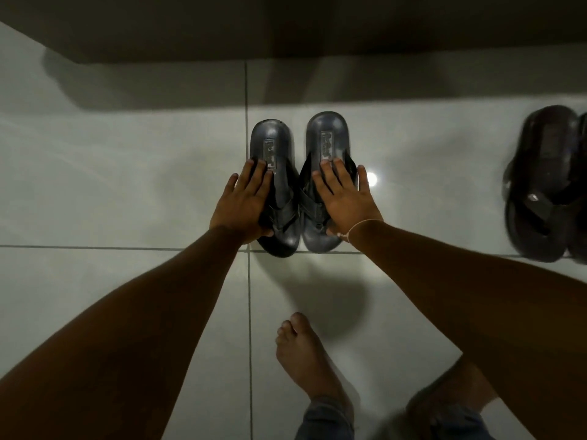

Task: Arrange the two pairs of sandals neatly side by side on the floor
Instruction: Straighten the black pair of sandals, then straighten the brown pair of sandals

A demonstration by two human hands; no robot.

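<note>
Two black sandals stand side by side, touching, in the middle of the white tiled floor [127, 185], their heels pointing away from me. My left hand [244, 204] lies over the strap of the left sandal [273, 144], fingers spread and thumb curled round its near side. On the right sandal [327, 131] my right hand [346, 201] rests the same way, with a thin string at the wrist. A second dark pair of sandals [543, 185] sits together at the right edge, partly cut off by the frame.
A dark wall or ledge [286, 27] runs along the far side just beyond the sandals. My bare foot [305, 354] stands on the tiles below the middle pair. Open tiled floor lies to the left and between the two pairs.
</note>
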